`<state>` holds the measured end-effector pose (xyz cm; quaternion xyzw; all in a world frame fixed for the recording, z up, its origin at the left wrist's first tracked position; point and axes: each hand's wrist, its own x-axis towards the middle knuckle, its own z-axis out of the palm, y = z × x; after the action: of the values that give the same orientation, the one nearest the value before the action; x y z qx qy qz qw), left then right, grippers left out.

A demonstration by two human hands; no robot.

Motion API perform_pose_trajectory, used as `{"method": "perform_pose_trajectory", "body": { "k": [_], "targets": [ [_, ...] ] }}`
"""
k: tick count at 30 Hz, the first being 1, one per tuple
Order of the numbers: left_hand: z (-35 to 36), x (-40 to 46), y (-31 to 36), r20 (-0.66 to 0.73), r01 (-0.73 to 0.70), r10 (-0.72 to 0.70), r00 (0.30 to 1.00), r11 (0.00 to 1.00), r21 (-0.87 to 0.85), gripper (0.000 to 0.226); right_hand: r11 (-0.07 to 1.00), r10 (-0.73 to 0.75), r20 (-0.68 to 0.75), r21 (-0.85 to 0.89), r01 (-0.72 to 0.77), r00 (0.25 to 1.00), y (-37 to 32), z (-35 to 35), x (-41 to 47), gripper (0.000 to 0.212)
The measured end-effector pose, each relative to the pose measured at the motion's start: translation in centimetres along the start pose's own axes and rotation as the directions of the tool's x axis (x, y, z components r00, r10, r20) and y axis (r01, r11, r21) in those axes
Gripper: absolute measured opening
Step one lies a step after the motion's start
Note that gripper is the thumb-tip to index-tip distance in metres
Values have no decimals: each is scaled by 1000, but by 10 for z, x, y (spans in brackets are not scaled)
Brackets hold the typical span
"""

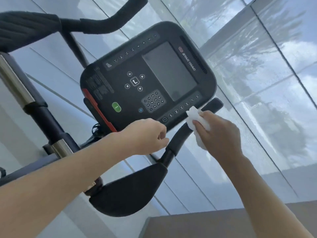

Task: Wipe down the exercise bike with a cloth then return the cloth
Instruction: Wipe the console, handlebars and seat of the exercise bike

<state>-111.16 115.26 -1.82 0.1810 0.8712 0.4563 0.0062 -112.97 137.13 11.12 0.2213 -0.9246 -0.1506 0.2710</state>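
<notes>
The exercise bike's black console [147, 78] fills the middle of the view, tilted, with a dark screen, a keypad and a green button. My right hand [221, 134] is shut on a white cloth [193, 113] and presses it against the console's lower right edge, above the curved black handlebar [180, 134]. My left hand [147, 136] hovers at the console's bottom edge with fingers curled closed, holding nothing that I can see. A padded black armrest [130, 189] sits below both hands.
A second black handlebar [96, 23] and padded grip arch over the top left. The bike's dark post with metal sleeves [15, 83] runs down the left. Large glass window panels [257, 83] stand right behind the bike. A tan ledge [223, 224] lies at the bottom right.
</notes>
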Motion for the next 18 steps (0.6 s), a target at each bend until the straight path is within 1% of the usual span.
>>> {"method": "perform_pose_trajectory", "body": {
  "k": [2, 4, 5, 7, 9, 10, 11, 13, 15, 16, 17, 18],
  "targets": [
    [4, 2, -3, -27, -31, 32, 999, 999, 31, 24, 996, -7, -65, -92, 1, 998, 5, -17, 19, 23],
    [14, 1, -6, 4, -82, 82, 997, 985, 152, 29, 984, -6, -101, -179, -12, 995, 8, -29, 41, 19],
    [17, 1, -7, 25, -114, 111, 993, 972, 207, 30, 977, -7, -104, -212, -16, 995, 8, -32, 53, 19],
    [16, 0, -10, 58, -148, 138, 989, 957, 248, 29, 955, 30, -55, -294, -45, 998, 5, -28, 70, 27],
    [14, -1, -12, 99, -154, 130, 987, 941, 300, 33, 911, 54, 31, -411, -36, 998, -1, -17, 83, 36],
    [14, -1, -14, 116, -153, 122, 986, 934, 322, 36, 884, 71, 92, -466, -20, 993, -7, -10, 89, 37],
    [13, -2, -16, 126, -148, 112, 986, 933, 328, 37, 860, 131, 167, -510, -28, 977, -14, -3, 93, 31],
    [10, -4, -19, 146, -133, 89, 985, 934, 331, 37, 810, 300, 329, -584, -57, 895, -31, 14, 96, 8],
    [7, -6, -19, 168, -124, 69, 983, 931, 345, 35, 821, 371, 468, -569, -48, 802, -54, 33, 81, 14],
    [5, -6, -19, 169, -120, 63, 984, 927, 356, 34, 845, 363, 521, -533, -38, 773, -66, 42, 69, 10],
    [5, -7, -19, 165, -118, 60, 985, 923, 367, 34, 872, 331, 551, -489, -25, 766, -77, 49, 55, 14],
    [4, -7, -19, 159, -116, 59, 985, 920, 375, 35, 891, 294, 570, -454, -4, 767, -83, 53, 44, 22]
  ]
}}
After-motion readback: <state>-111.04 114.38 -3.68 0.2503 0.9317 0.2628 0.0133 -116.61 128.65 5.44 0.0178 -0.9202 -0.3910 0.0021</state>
